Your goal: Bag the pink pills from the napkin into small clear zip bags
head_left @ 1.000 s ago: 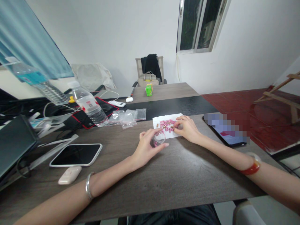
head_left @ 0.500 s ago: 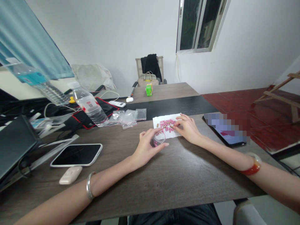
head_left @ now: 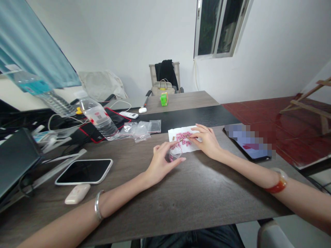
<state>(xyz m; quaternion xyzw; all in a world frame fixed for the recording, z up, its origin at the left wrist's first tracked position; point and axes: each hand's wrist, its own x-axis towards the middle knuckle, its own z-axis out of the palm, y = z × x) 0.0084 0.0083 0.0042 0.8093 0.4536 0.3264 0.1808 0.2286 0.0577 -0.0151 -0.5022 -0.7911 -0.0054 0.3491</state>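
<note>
On the white paper point(head_left: 184, 139), pink pills point(head_left: 183, 136).
Your left hand point(head_left: 160, 162) grips a small clear bag point(head_left: 174, 153) beside the paper; your right hand point(head_left: 206, 141), fingers spread, touches the pills.

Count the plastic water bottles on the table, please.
2. One water bottle lies tilted left of the small clear bags; a second bottle is at the far left. Others may be hidden behind the clutter.

Tablet point(head_left: 248, 144) screen pixelated, content unreadable. Pink pills point(head_left: 183, 136) on the white paper point(head_left: 181, 146) too small to count; right hand point(head_left: 207, 141) covers the paper's right edge. Dark monitor point(head_left: 15, 158) cut by left frame edge.
</note>
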